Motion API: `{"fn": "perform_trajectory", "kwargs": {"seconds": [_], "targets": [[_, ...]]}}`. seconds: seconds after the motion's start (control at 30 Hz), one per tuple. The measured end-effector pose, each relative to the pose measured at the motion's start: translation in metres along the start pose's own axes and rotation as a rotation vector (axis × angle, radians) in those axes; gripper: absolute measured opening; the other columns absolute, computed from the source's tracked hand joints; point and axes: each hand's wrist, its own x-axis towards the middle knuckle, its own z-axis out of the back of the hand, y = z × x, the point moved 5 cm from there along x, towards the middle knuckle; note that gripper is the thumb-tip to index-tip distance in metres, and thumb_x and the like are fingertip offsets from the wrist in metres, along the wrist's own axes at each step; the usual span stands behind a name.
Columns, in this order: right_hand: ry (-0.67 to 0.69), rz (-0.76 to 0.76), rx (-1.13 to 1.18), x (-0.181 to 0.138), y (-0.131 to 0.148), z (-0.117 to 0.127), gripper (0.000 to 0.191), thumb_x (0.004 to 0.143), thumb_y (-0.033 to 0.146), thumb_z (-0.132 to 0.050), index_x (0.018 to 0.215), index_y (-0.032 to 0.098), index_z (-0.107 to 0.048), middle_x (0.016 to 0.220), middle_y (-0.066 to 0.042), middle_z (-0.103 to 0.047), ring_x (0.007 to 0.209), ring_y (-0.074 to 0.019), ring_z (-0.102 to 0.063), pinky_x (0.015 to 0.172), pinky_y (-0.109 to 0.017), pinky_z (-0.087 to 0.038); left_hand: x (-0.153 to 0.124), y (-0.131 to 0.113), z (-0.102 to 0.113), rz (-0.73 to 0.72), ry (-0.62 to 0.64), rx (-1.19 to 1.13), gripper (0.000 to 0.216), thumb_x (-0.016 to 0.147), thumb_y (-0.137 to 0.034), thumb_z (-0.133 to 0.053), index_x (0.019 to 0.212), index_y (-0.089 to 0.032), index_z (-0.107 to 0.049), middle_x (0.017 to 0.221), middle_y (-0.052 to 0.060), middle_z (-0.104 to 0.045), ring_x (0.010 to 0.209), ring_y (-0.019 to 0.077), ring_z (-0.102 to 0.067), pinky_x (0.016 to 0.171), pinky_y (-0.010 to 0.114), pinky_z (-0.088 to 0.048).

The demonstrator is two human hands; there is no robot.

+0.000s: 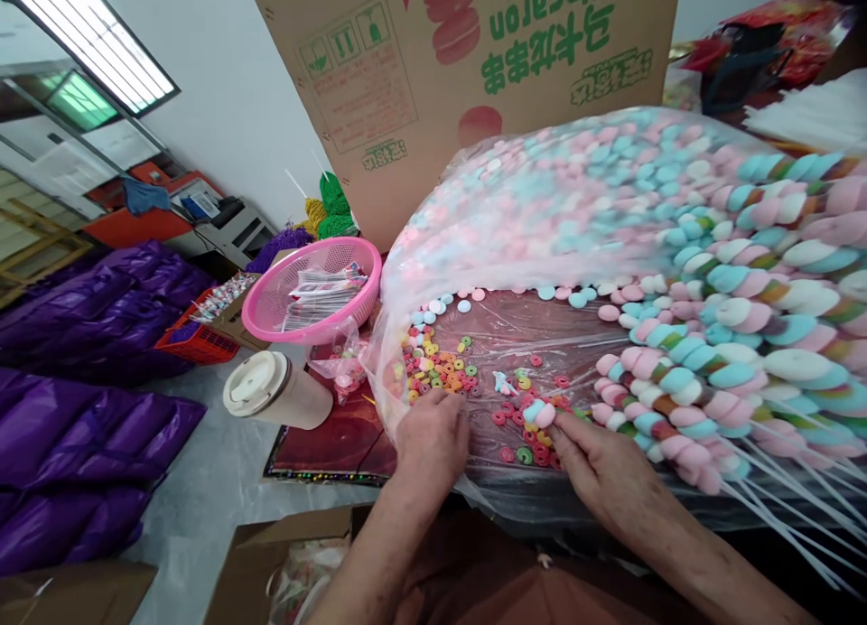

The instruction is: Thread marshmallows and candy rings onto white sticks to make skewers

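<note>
My right hand (602, 462) is closed on a few pink and blue marshmallows (540, 415), pinched between thumb and fingers; whether a stick runs through them I cannot see. Under them lie red, yellow and green ring candies (525, 455). My left hand (433, 431) reaches down to another heap of ring candies (440, 370), its fingers curled and the tips hidden behind the hand. A small blue-and-white piece (505, 384) rests between the hands. Finished-looking marshmallow skewers (738, 372) on white sticks are stacked to the right of my right hand.
Behind the hands, a large clear bag (542, 191) bulges with loose marshmallows against a cardboard box (379, 74). On the left stand a lidded cup (277, 390) and a pink basket (252, 313) of printed wrappers. An open carton (237, 562) sits below; purple sacks (81, 444) lie beyond.
</note>
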Motion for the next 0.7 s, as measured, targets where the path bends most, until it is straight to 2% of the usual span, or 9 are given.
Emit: {"fn": "perform_trajectory", "kwargs": {"seconds": [0.17, 0.27, 0.33, 0.37, 0.47, 0.53, 0.63, 0.7], "targets": [[-0.005, 0.009, 0.013, 0.0, 0.003, 0.002, 0.029, 0.085, 0.03, -0.03, 0.061, 0.021, -0.045, 0.05, 0.001, -0.052, 0.045, -0.0128, -0.046, 0.044, -0.023, -0.03, 0.016, -0.029, -0.015, -0.016, 0.009, 0.016, 0.023, 0.078, -0.016, -0.041, 0.089, -0.019, -0.061, 0.09, 0.008, -0.06, 0.08, 0.021, -0.057, 0.066, 0.031, -0.046], [-0.02, 0.0, 0.026, 0.0, -0.002, 0.006, 0.029, 0.085, 0.032, -0.031, 0.065, 0.021, -0.049, 0.051, 0.001, -0.053, 0.046, -0.0128, -0.046, 0.044, -0.022, -0.031, 0.009, -0.044, -0.02, -0.186, 0.085, -0.189, 0.023, 0.078, -0.016, -0.042, 0.087, -0.02, -0.063, 0.09, 0.006, -0.061, 0.081, 0.0195, -0.057, 0.07, 0.03, -0.047], [-0.036, -0.017, 0.035, 0.002, -0.005, 0.009, 0.03, 0.085, 0.032, -0.031, 0.065, 0.021, -0.05, 0.051, 0.001, -0.053, 0.045, -0.0129, -0.046, 0.044, -0.022, -0.032, 0.002, -0.046, -0.017, -0.265, 0.085, -0.374, 0.027, 0.079, -0.016, -0.04, 0.093, -0.021, -0.062, 0.095, 0.005, -0.062, 0.088, 0.0176, -0.056, 0.078, 0.028, -0.046], [-0.041, -0.026, 0.036, 0.003, -0.005, 0.01, 0.03, 0.085, 0.032, -0.031, 0.064, 0.021, -0.049, 0.05, 0.001, -0.053, 0.045, -0.0129, -0.046, 0.043, -0.022, -0.032, 0.0, -0.042, -0.015, -0.243, 0.058, -0.433, 0.03, 0.08, -0.015, -0.038, 0.099, -0.021, -0.06, 0.099, 0.005, -0.061, 0.092, 0.0174, -0.055, 0.082, 0.028, -0.045], [-0.04, -0.014, 0.039, 0.006, -0.002, 0.008, 0.031, 0.085, 0.031, -0.031, 0.06, 0.022, -0.047, 0.049, 0.001, -0.053, 0.044, -0.0129, -0.047, 0.043, -0.022, -0.032, 0.0, -0.028, -0.015, -0.05, -0.024, -0.451, 0.04, 0.078, -0.014, -0.04, 0.116, -0.018, -0.051, 0.111, 0.01, -0.056, 0.1, 0.0211, -0.052, 0.089, 0.034, -0.042], [-0.035, 0.013, 0.043, 0.008, 0.002, 0.005, 0.031, 0.085, 0.03, -0.031, 0.06, 0.022, -0.047, 0.05, 0.0, -0.054, 0.044, -0.0128, -0.047, 0.043, -0.022, -0.032, 0.002, -0.031, -0.021, -0.027, -0.026, -0.432, 0.041, 0.074, -0.013, -0.044, 0.114, -0.015, -0.053, 0.112, 0.014, -0.054, 0.1, 0.0239, -0.051, 0.09, 0.037, -0.041], [-0.044, 0.024, 0.067, 0.009, 0.002, 0.004, 0.03, 0.085, 0.029, -0.031, 0.064, 0.021, -0.051, 0.053, 0.0, -0.058, 0.046, -0.0132, -0.05, 0.044, -0.022, -0.035, 0.006, -0.05, -0.026, -0.189, 0.0, -0.495, 0.034, 0.072, -0.01, -0.043, 0.101, -0.014, -0.06, 0.102, 0.013, -0.059, 0.095, 0.0228, -0.052, 0.088, 0.034, -0.042], [-0.059, 0.007, 0.085, 0.009, -0.002, 0.005, 0.03, 0.085, 0.031, -0.031, 0.067, 0.021, -0.053, 0.054, -0.001, -0.059, 0.047, -0.0136, -0.052, 0.045, -0.023, -0.037, 0.011, -0.059, -0.024, -0.282, -0.004, -0.534, 0.034, 0.073, -0.008, -0.041, 0.099, -0.015, -0.06, 0.096, 0.01, -0.061, 0.091, 0.0203, -0.053, 0.085, 0.031, -0.043]]}}
